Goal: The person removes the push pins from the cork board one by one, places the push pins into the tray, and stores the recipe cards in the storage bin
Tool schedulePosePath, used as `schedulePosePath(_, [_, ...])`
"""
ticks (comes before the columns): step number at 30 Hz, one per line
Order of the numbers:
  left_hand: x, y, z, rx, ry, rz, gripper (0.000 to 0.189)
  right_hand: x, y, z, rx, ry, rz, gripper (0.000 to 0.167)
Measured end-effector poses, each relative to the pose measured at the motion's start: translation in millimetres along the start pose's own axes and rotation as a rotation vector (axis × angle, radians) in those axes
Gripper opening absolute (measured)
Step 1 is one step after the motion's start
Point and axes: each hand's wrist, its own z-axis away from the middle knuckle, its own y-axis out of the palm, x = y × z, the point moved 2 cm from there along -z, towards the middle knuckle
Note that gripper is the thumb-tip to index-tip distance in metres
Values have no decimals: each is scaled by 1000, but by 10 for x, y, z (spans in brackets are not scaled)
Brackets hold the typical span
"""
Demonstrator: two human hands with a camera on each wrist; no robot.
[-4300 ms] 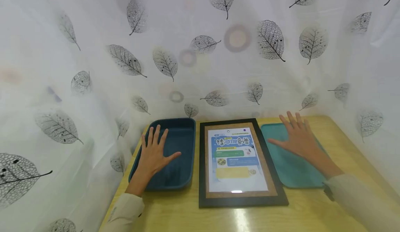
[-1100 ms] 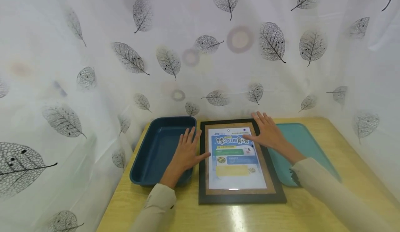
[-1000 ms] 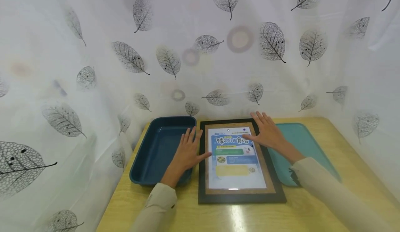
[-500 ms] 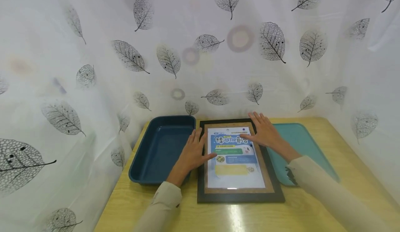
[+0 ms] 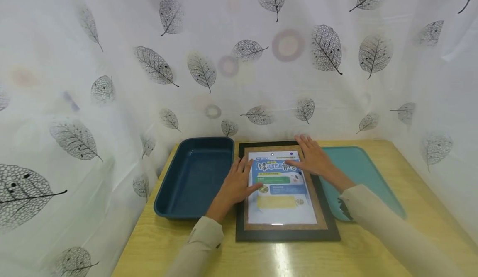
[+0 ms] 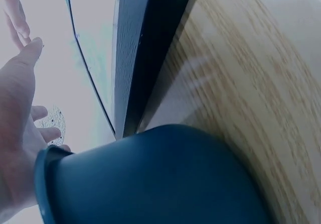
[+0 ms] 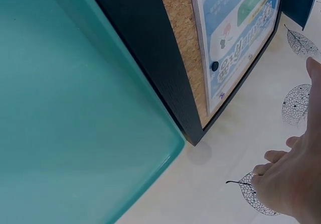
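Note:
A black-framed cork board lies on the table with a printed sheet in Chinese pinned on it; dark pins show near the sheet's edge in the right wrist view. My left hand is spread over the board's left side, thumb pointing to the sheet. Over the upper right part of the board is my right hand, fingers straight and parted. Both hands hold nothing and appear to hover. In the left wrist view the left hand is above the rim of the blue tray.
Left of the board stands a deep dark blue tray. A shallow teal tray lies to its right, partly hidden by the right forearm. Behind the wooden table hangs a whitish curtain printed with leaves.
My left hand has moved right, from over the blue tray to the board's left side. My right hand has moved left from over the teal tray, lately only slightly. The board and trays stay put.

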Motion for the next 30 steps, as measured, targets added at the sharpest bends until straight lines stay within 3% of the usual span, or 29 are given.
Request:
schedulePosePath(10, [-55, 90, -17, 62, -73, 9, 94, -42, 144, -47, -16, -30, -25, 107])
schedulePosePath(20, [-120, 109, -29, 42, -50, -15, 92, -7, 184, -90, -26, -47, -60, 100])
schedulePosePath(30, [-175, 262, -45, 81, -94, 31, 87, -56, 284, -98, 7, -20, -97, 97])
